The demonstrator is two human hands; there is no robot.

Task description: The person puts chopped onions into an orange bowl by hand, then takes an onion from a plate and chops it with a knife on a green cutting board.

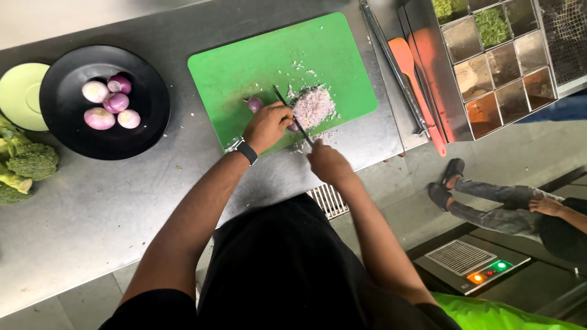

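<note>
A green cutting board (pixel 275 55) lies on the steel counter (pixel 92 208). My left hand (pixel 267 125), with a dark watch on the wrist, presses down on a piece of purple onion at the board's near side. My right hand (pixel 327 162) grips the handle of a knife (pixel 292 115), whose blade runs up past the left fingers. A heap of finely chopped onion (pixel 313 107) lies just right of the blade. Another peeled onion half (pixel 255 104) rests on the board just left of my left hand.
A black plate (pixel 143 107) with several peeled onions (pixel 107 102) sits at the left, beside a pale green dish (pixel 21 95) and broccoli (pixel 27 162). At the right lie an orange spatula (pixel 416 79), tongs (pixel 391 61) and a tray of metal ingredient tins (pixel 495 61). Another person (pixel 520 211) sits on the floor at lower right.
</note>
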